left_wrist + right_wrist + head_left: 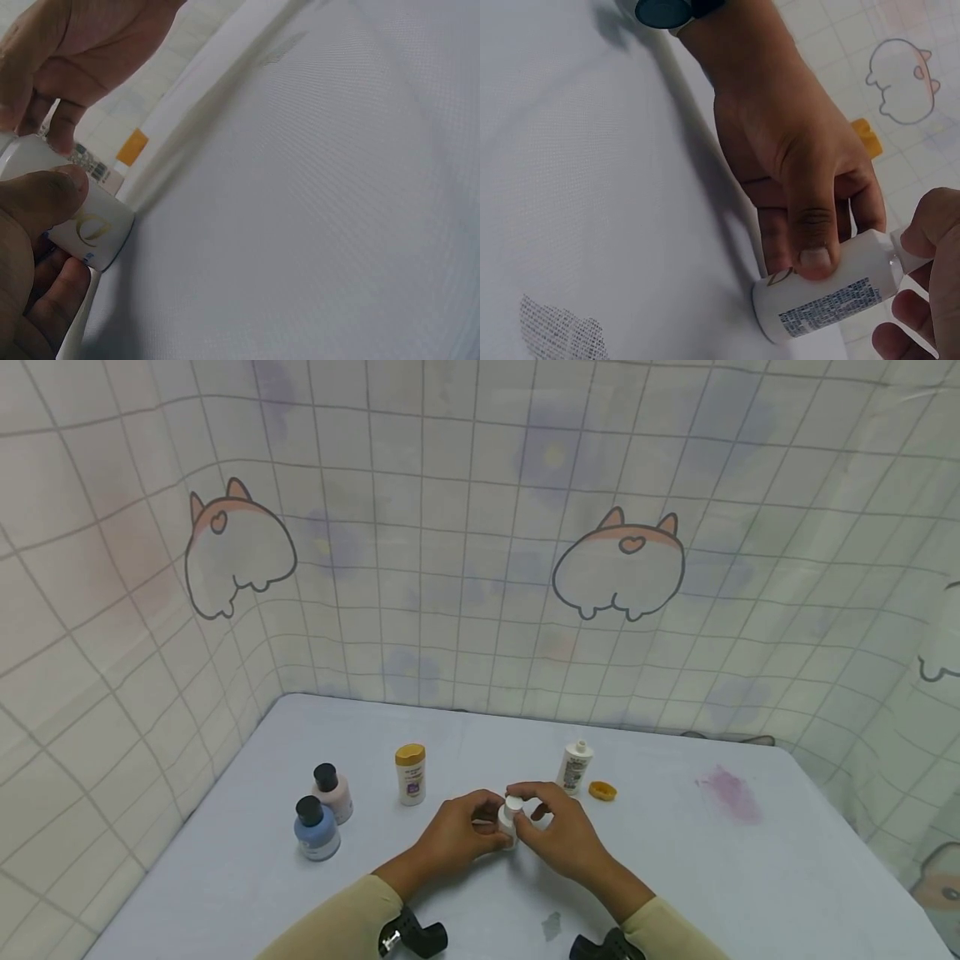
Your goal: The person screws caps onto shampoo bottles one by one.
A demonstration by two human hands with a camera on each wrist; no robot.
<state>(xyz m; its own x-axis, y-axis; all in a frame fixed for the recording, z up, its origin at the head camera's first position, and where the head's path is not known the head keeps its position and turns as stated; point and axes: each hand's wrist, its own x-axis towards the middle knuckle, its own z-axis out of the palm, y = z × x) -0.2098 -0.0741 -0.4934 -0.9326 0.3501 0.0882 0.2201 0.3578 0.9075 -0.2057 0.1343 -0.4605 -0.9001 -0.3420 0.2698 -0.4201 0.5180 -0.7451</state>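
Observation:
Near the middle of the table stands a small white bottle (506,827) with printed text. My left hand (450,837) grips its body, the thumb (815,240) on one side and fingers on the other. At the top, my right hand (561,833) pinches the white cap (513,804) between thumb and fingers. In the right wrist view the bottle (832,292) shows a block of dark print on its side, with its base down at the tabletop. The left wrist view shows a gold curved mark on the bottle (101,225).
Behind the right hand stand a white bottle (574,768) with a narrow uncapped top and, beside it, an orange-yellow cap (602,791). A yellow-lidded white container (411,781) is farther left. Pink (334,797) and blue (317,837) black-capped bottles stand at the left of the table (720,877).

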